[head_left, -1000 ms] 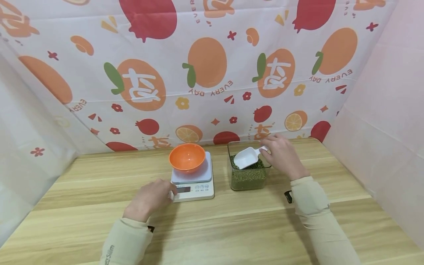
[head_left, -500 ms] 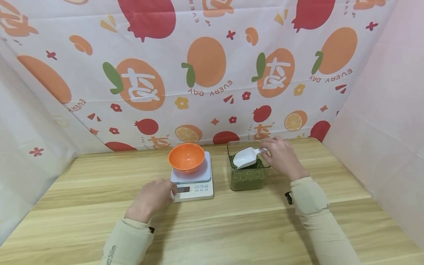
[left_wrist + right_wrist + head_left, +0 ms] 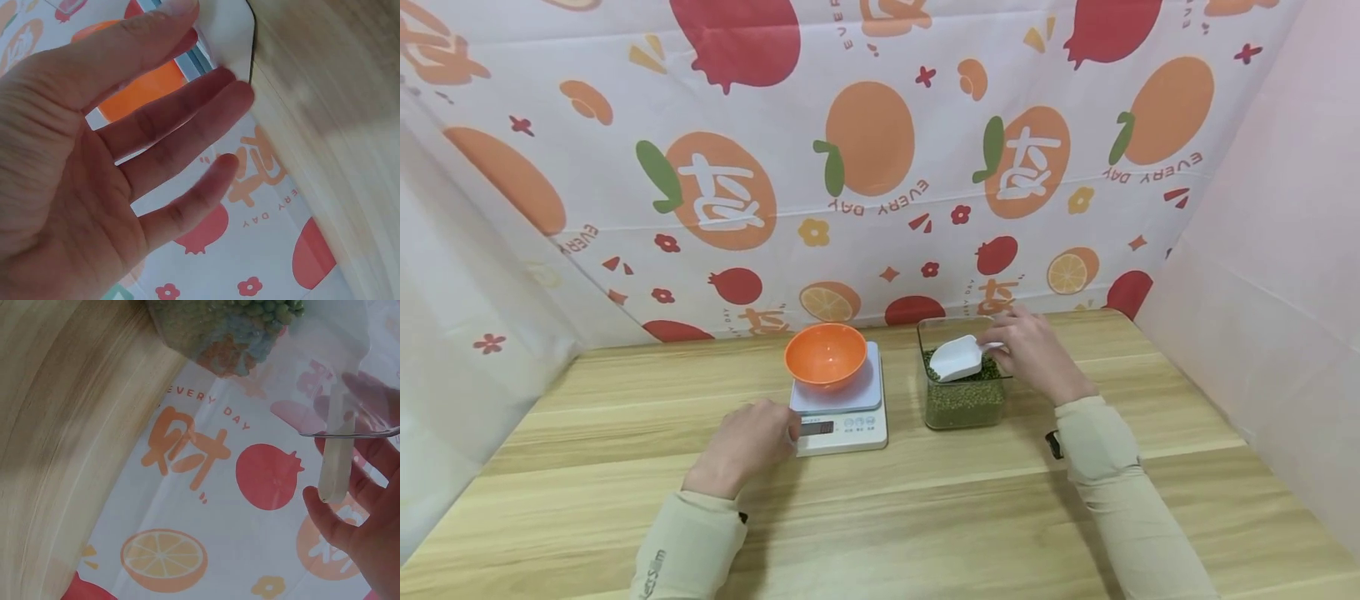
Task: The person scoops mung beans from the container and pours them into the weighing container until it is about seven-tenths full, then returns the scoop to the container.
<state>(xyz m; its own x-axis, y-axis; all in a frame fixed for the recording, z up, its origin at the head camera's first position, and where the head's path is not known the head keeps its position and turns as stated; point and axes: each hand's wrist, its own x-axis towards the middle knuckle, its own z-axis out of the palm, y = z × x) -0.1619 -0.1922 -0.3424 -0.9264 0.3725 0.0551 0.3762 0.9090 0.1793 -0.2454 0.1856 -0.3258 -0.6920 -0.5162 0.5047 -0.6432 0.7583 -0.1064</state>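
Note:
My right hand (image 3: 1033, 350) grips the handle of a white scoop (image 3: 957, 358) over the far right of a clear square container (image 3: 962, 404). Small green beans, likely mung beans (image 3: 955, 396), partly fill the container, and the scoop's lip rests among them. The right wrist view shows fingers around the handle (image 3: 337, 465) near the container's rim. My left hand (image 3: 748, 442) touches the left front corner of a white kitchen scale (image 3: 842, 442). Its fingers look loosely bent in the left wrist view. An orange bowl (image 3: 826, 357) sits on the scale's platform; no beans are visible inside.
The wooden table (image 3: 880, 525) runs to a fruit-printed cloth (image 3: 790, 250) behind the scale and container. Pale cloth walls (image 3: 1262, 275) stand on both sides. A gap of bare wood separates scale from container.
The scoop handle has dropped slightly and the scoop sits a little flatter over the beans. My left hand keeps its place at the scale's corner; the bowl has not moved.

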